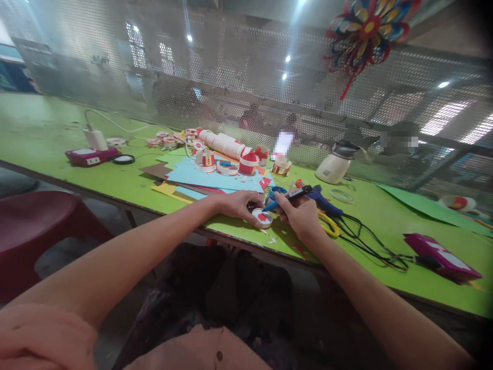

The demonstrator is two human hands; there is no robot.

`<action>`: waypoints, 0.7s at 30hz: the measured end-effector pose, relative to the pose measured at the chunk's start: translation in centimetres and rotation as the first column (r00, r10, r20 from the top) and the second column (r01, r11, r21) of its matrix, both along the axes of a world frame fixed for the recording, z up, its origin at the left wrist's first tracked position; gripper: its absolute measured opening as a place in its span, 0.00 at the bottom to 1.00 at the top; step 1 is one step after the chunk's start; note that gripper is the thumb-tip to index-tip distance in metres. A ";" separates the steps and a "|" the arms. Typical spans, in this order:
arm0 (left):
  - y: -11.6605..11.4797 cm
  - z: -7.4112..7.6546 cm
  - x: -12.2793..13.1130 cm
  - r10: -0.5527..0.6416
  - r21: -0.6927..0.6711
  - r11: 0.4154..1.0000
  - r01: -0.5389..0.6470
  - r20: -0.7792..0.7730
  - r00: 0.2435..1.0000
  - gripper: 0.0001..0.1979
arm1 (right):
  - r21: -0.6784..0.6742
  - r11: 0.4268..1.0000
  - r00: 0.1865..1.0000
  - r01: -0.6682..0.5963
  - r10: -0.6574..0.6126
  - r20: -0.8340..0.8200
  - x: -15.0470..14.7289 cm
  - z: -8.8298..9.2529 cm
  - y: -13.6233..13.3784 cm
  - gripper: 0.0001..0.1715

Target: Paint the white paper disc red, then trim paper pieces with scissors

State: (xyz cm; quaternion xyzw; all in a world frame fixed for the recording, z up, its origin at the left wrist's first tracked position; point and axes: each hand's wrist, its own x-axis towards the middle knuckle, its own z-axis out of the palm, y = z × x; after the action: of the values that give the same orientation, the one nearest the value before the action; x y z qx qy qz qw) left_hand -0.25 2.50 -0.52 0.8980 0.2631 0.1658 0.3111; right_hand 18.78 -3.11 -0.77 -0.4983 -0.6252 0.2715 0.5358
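Note:
My left hand [241, 204] rests on the green table [57, 128], fingers curled around a small round white piece with a red patch [263, 218], holding it in place. My right hand [300, 213] grips a blue and black pen-like tool [288, 197], its tip pointing down-left at the round piece. Yellow-handled scissors [329, 224] lie just right of my right hand.
Coloured paper sheets [208, 179] and several red-and-white paper cups and rings [231, 149] lie behind my hands. A blue glue gun [322, 199] with black cables, a white jug [336, 163], magenta boxes [442, 256], a charger [94, 139], a dark red chair [42, 226]. Perforated screen behind.

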 end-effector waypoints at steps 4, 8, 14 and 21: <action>0.0 0.1 0.0 -0.027 0.010 1.000 0.027 0.013 1.000 0.24 | -0.006 0.999 0.999 -0.050 0.050 0.000 0.2 -0.5 0.3 0.20; 0.1 0.0 0.1 -0.039 0.003 0.999 0.039 0.036 0.999 0.24 | -0.007 0.998 0.998 -0.062 0.062 0.012 0.5 -0.8 0.5 0.20; 0.2 -0.2 0.0 -0.054 0.000 0.999 0.054 0.052 0.997 0.23 | -0.014 0.998 0.998 -0.057 0.058 0.036 0.4 -0.5 0.3 0.18; 0.2 -0.2 0.0 -0.062 0.000 0.998 0.062 0.063 0.996 0.22 | -0.017 0.999 0.997 -0.051 0.051 0.049 0.2 -0.3 0.1 0.20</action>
State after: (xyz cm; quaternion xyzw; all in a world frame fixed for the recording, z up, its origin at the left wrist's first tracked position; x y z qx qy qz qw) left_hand -0.24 2.72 -0.76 0.8998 0.2254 0.1839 0.3252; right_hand 18.95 -2.98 -1.07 -0.4931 -0.6487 0.2776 0.5090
